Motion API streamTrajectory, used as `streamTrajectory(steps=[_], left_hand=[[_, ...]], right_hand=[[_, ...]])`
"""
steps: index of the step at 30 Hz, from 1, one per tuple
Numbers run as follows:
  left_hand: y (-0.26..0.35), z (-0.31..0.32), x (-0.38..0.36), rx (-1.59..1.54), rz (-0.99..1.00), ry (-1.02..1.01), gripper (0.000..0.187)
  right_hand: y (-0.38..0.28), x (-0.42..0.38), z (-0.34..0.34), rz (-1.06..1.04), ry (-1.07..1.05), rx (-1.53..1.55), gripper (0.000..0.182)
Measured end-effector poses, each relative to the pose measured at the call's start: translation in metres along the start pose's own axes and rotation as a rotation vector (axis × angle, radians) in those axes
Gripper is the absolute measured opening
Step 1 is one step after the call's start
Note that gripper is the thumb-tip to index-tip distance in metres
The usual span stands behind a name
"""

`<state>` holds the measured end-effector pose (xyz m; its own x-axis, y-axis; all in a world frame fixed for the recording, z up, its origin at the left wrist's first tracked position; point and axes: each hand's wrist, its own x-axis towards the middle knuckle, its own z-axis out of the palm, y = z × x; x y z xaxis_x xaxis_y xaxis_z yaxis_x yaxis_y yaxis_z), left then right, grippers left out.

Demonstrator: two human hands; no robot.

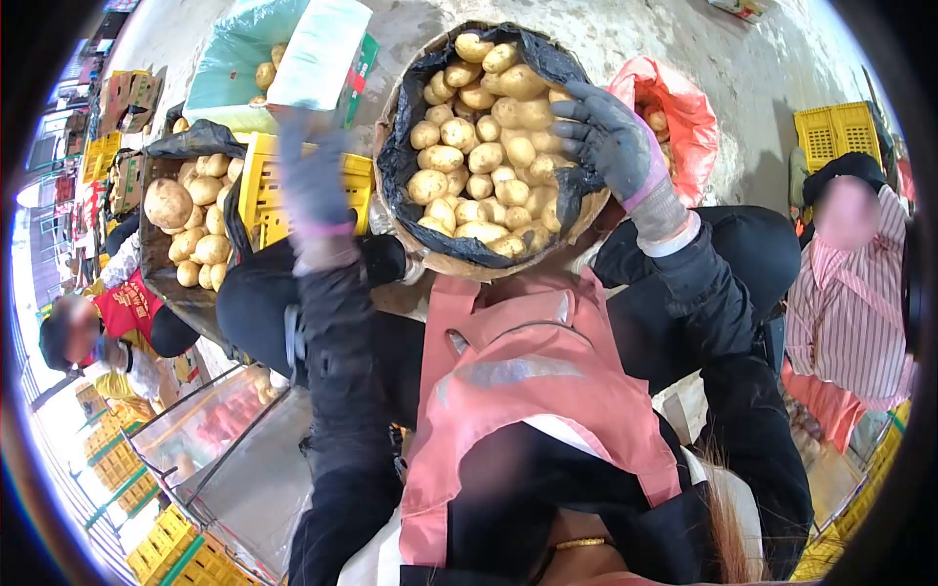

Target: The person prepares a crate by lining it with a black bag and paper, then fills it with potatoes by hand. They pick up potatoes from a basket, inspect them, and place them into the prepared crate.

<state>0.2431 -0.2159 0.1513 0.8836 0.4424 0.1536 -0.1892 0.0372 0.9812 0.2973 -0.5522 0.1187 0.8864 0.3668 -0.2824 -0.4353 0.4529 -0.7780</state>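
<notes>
A round container [391,190] lined with black plastic stands in front of me, heaped with pale yellow potatoes [486,156]. My right hand [618,142], in a dark grey glove, is over the container's right rim. Its fingers are spread and point in over the potatoes, with nothing seen in them. My left hand [315,176], also gloved, is above a yellow plastic crate [261,186] left of the container. Motion smears its fingers, so whether it holds anything is hidden.
At left, a black-lined box [156,244] holds larger potatoes. Behind it is a carton with a pale green liner [230,73]. A pink-red sack [684,117] of potatoes stands at right. People sit on both sides, one in a striped top [845,283].
</notes>
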Motion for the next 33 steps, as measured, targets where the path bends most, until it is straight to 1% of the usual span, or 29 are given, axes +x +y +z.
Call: streamTrajectory(steps=[1, 2, 3, 5, 6, 8, 9, 11, 12, 13, 15, 16, 17, 19, 21, 22, 23, 24, 25, 26, 27, 28, 29, 30, 31, 32, 33], left_hand=[[-0.038, 0.004, -0.005, 0.079, -0.064, -0.261, 0.028], [-0.059, 0.022, -0.015, 0.732, -0.122, -0.495, 0.037], [-0.073, 0.038, -0.025, 1.131, -0.258, -0.705, 0.039], [-0.124, 0.035, -0.044, 1.695, -0.444, -1.035, 0.055], [-0.137, 0.031, -0.051, 1.698, -0.437, -1.043, 0.055], [-0.152, 0.025, -0.066, 1.74, -0.506, -0.988, 0.067], [-0.158, 0.025, -0.067, 1.741, -0.503, -0.994, 0.067], [-0.159, 0.023, -0.064, 1.657, -0.547, -1.019, 0.071], [-0.158, 0.024, -0.062, 1.631, -0.579, -1.042, 0.07], [-0.159, 0.021, -0.062, 1.639, -0.568, -1.035, 0.07], [-0.16, 0.014, -0.064, 1.556, -0.438, -1.014, 0.071], [-0.148, 0.015, -0.064, 1.497, -0.447, -0.954, 0.07], [-0.136, 0.017, -0.06, 1.453, -0.463, -0.917, 0.074], [-0.12, 0.019, -0.05, 1.268, -0.429, -0.752, 0.074], [-0.084, 0.028, -0.044, 0.833, -0.424, -0.665, 0.077], [-0.06, 0.036, -0.043, 0.556, -0.408, -0.651, 0.079], [-0.035, 0.044, -0.047, 0.28, -0.388, -0.631, 0.081], [-0.011, 0.049, -0.051, 0.204, -0.415, -0.684, 0.087], [0.001, 0.051, -0.056, 0.205, -0.412, -0.684, 0.087], [0.009, 0.052, -0.063, 0.146, -0.429, -0.735, 0.087], [0.016, 0.053, -0.07, 0.085, -0.447, -0.786, 0.087], [0.021, 0.056, -0.077, 0.116, -0.386, -0.754, 0.082], [0.024, 0.057, -0.081, 0.113, -0.39, -0.754, 0.082], [0.025, 0.057, -0.084, 0.022, -0.529, -0.675, 0.08], [0.023, 0.058, -0.085, -0.07, -0.664, -0.592, 0.077], [0.012, 0.055, -0.088, -0.097, -0.697, -0.578, 0.071], [0.004, 0.055, -0.089, -0.102, -0.694, -0.564, 0.071]], right_hand=[[0.001, -0.002, 0.001, 0.011, -0.06, 0.04, 0.042], [0.001, -0.006, 0.006, 0.018, -0.052, -0.011, 0.043], [0.003, -0.008, 0.007, 0.018, -0.051, -0.004, 0.043], [0.002, -0.01, 0.007, 0.06, -0.066, -0.048, 0.044], [0.0, -0.016, 0.012, 0.047, -0.04, -0.092, 0.043], [-0.001, -0.021, 0.011, 0.054, -0.028, -0.11, 0.042], [-0.002, -0.024, 0.011, 0.064, -0.028, -0.134, 0.042], [0.0, -0.027, 0.012, 0.05, -0.022, -0.167, 0.041], [0.006, -0.02, 0.005, 0.093, -0.061, -0.106, 0.041], [0.008, -0.018, 0.004, 0.136, -0.1, -0.049, 0.041], [0.013, -0.017, 0.0, 0.13, -0.105, -0.05, 0.039], [0.016, -0.015, -0.002, 0.151, -0.095, -0.057, 0.039], [0.017, -0.015, -0.003, 0.172, -0.081, -0.059, 0.038], [0.024, -0.018, -0.008, 0.183, -0.055, -0.056, 0.039], [0.034, -0.018, -0.011, 0.182, -0.1, -0.014, 0.041], [0.034, -0.023, -0.005, 0.223, -0.065, -0.066, 0.046], [0.035, -0.031, -0.002, 0.189, -0.17, -0.126, 0.057], [0.037, -0.038, 0.006, 0.263, -0.224, -0.052, 0.055], [0.039, -0.045, 0.016, 0.338, -0.279, 0.022, 0.054], [0.033, -0.052, 0.033, 0.433, -0.269, 0.031, 0.059], [0.029, -0.056, 0.043, 0.41, -0.341, -0.017, 0.061], [0.032, -0.055, 0.045, 0.349, -0.324, -0.061, 0.061], [0.037, -0.054, 0.045, 0.289, -0.305, -0.103, 0.062], [0.042, -0.052, 0.044, 0.295, -0.298, -0.102, 0.062], [0.045, -0.049, 0.041, 0.045, -0.345, -0.393, 0.06], [0.046, -0.047, 0.038, -0.211, -0.393, -0.683, 0.057], [0.047, -0.047, 0.036, -0.206, -0.407, -0.687, 0.057]])
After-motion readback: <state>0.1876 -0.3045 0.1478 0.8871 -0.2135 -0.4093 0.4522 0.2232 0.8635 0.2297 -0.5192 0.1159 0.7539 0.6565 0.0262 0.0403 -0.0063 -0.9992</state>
